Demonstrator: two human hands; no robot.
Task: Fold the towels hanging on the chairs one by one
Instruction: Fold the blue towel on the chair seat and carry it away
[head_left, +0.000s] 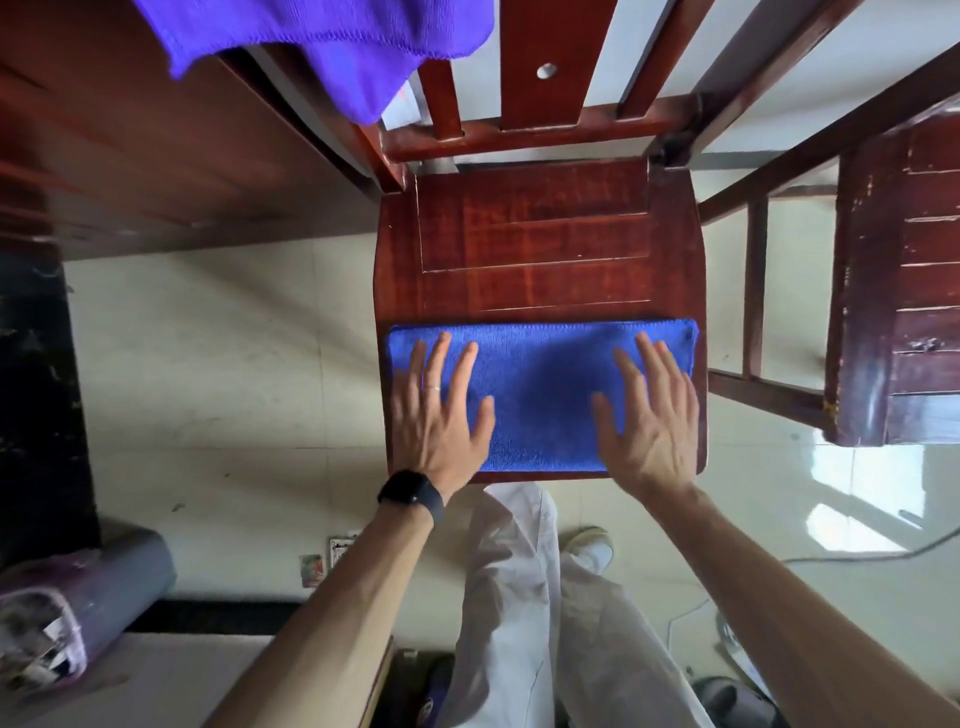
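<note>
A blue towel (540, 395), folded into a flat rectangle, lies along the front edge of a red-brown wooden chair seat (535, 244). My left hand (439, 415) presses flat on the towel's left part with straight, spread fingers. My right hand (649, 415) lies flat on its right part the same way. A purple towel (322, 47) hangs over the chair back at the upper left, its lower edge drooping beside the back slats.
A second wooden chair (893, 291) stands at the right. A dark wooden table (156, 171) is at the left. A grey bin with a plastic liner (78, 613) sits at the lower left. My legs and shoes are below the seat, on pale floor tiles.
</note>
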